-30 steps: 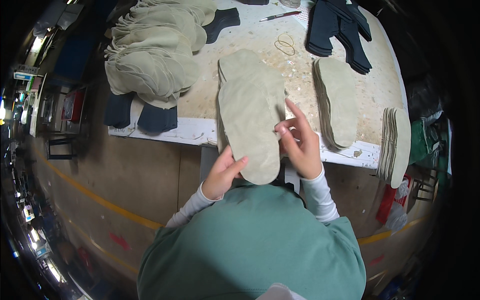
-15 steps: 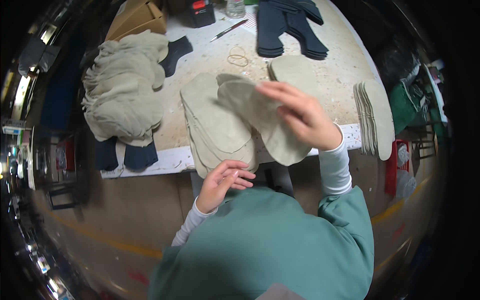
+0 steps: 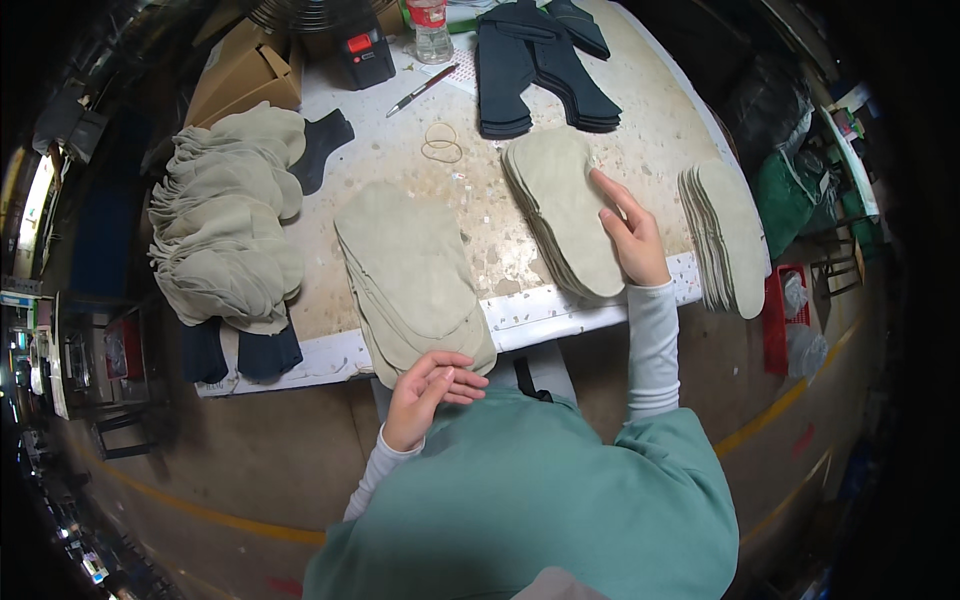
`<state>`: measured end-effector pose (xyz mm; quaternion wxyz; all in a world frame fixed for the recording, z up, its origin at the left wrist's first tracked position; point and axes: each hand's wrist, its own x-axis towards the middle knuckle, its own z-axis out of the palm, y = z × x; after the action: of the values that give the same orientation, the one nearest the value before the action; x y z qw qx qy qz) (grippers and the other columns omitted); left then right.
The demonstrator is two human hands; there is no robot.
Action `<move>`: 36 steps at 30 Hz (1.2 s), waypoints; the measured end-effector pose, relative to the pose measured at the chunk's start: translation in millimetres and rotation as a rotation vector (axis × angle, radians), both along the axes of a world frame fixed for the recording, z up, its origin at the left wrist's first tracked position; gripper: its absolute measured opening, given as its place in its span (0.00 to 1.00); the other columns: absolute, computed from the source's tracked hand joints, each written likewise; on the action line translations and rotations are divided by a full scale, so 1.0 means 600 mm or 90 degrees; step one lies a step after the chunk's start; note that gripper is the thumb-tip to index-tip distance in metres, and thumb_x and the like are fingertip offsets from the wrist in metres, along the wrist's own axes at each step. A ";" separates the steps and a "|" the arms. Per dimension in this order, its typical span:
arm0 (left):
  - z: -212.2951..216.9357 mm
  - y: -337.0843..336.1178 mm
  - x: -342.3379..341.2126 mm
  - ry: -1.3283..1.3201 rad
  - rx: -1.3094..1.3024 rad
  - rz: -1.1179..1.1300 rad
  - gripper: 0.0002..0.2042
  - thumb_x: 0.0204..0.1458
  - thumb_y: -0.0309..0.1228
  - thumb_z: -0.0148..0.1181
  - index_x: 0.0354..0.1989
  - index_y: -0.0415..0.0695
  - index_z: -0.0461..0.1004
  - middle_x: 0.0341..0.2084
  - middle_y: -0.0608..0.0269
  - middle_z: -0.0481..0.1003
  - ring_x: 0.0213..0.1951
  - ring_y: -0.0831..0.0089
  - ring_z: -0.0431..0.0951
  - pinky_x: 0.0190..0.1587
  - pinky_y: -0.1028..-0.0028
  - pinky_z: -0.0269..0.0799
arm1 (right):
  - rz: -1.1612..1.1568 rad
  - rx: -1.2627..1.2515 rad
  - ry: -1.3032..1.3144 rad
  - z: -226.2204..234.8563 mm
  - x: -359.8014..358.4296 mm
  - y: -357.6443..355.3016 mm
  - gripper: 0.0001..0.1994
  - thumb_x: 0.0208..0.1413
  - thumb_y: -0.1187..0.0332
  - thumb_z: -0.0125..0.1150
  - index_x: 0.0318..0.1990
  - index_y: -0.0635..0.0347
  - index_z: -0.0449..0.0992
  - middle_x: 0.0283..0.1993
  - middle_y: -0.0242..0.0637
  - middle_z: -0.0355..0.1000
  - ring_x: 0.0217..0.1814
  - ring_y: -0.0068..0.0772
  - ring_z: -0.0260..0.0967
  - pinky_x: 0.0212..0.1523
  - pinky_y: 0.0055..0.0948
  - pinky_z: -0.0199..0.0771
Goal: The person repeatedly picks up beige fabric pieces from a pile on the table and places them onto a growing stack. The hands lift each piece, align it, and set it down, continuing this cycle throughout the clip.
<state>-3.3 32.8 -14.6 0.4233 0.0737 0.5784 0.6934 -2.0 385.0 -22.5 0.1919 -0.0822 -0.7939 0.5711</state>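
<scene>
R stack [image 3: 562, 215] of beige sole-shaped pcs: ctr-right of frame, on table [image 3: 395, 150]. R hand [image 3: 636, 235]: fingers apart at its R edge, unclamped. L hand [image 3: 425, 402]: loosely open, empty, by ctr stack [image 3: 408, 262] lower end. Step appears: squaring; next move prob. calls for light edge alignment.

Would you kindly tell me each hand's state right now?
Left hand: open, fingers loosely curled, no grip on anything visible.
Right hand: open, at a stack's right edge.

A pen [image 3: 421, 91] lay near rubber bands [image 3: 442, 141] (two overlapping loops) on the table [image 3: 385, 158]; a clear bottle [image 3: 432, 42] stood behind, a black-and-red box [image 3: 368, 64] and cardboard carton [image 3: 243, 82] to its left.
</scene>
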 end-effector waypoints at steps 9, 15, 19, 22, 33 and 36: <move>-0.005 -0.001 -0.003 0.011 0.005 -0.014 0.14 0.66 0.32 0.41 0.50 0.35 0.68 0.38 0.47 0.79 0.39 0.65 0.81 0.43 0.73 0.77 | -0.027 0.024 -0.022 0.020 0.001 -0.016 0.27 0.56 0.78 0.54 0.66 0.63 0.61 0.67 0.42 0.60 0.69 0.32 0.57 0.64 0.26 0.58; 0.001 -0.001 -0.005 -0.006 -0.004 -0.017 0.14 0.66 0.33 0.41 0.50 0.36 0.68 0.37 0.47 0.79 0.38 0.66 0.82 0.41 0.74 0.77 | -0.082 0.147 -0.168 0.073 0.074 -0.041 0.34 0.50 0.75 0.63 0.67 0.59 0.60 0.63 0.43 0.62 0.62 0.34 0.63 0.50 0.24 0.71; 0.019 -0.004 -0.011 -0.045 -0.025 -0.076 0.14 0.65 0.33 0.42 0.53 0.38 0.66 0.40 0.49 0.78 0.38 0.68 0.82 0.39 0.75 0.77 | -0.069 0.407 -0.122 0.092 0.054 -0.033 0.34 0.50 0.70 0.66 0.66 0.54 0.62 0.63 0.44 0.61 0.60 0.43 0.64 0.55 0.32 0.68; 0.039 -0.021 -0.021 -0.029 -0.049 -0.136 0.15 0.65 0.34 0.43 0.56 0.40 0.65 0.44 0.50 0.77 0.38 0.68 0.81 0.37 0.76 0.77 | 0.019 0.490 -0.032 0.078 -0.011 -0.015 0.31 0.55 0.64 0.62 0.66 0.52 0.61 0.68 0.46 0.56 0.68 0.50 0.57 0.64 0.39 0.59; 0.031 -0.098 -0.055 0.152 -0.112 0.182 0.14 0.65 0.35 0.43 0.50 0.37 0.68 0.37 0.54 0.78 0.29 0.76 0.79 0.30 0.82 0.73 | 0.111 0.609 -0.078 0.035 -0.075 -0.007 0.27 0.63 0.56 0.49 0.69 0.49 0.57 0.74 0.46 0.46 0.75 0.54 0.43 0.70 0.50 0.45; 0.028 -0.107 -0.063 0.212 -0.158 0.221 0.13 0.65 0.34 0.45 0.49 0.40 0.70 0.37 0.57 0.79 0.28 0.77 0.79 0.28 0.82 0.71 | 0.036 0.506 -0.021 0.043 -0.058 -0.008 0.28 0.64 0.56 0.49 0.69 0.55 0.56 0.73 0.52 0.46 0.74 0.58 0.44 0.70 0.46 0.47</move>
<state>-41.0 -31.2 2.4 0.2024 0.0341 0.7246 0.6579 -36.5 380.3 3.2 0.1800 0.0107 -0.9579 0.2234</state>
